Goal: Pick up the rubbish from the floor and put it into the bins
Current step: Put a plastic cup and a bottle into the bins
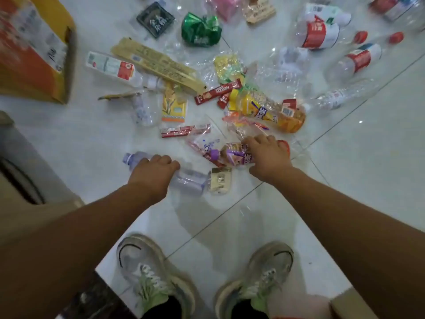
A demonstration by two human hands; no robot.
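— Shoes (158,275) are set just short of the rubbish (269,111); why?
— So two bottles are reached: clear bottle (190,180) clasped by left hand (153,171), purple bottle (234,155) by right hand (266,157), both on the floor (368,162).

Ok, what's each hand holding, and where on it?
The left hand grips the clear bottle around its middle; the right hand grips the purple-capped bottle at its lower body.
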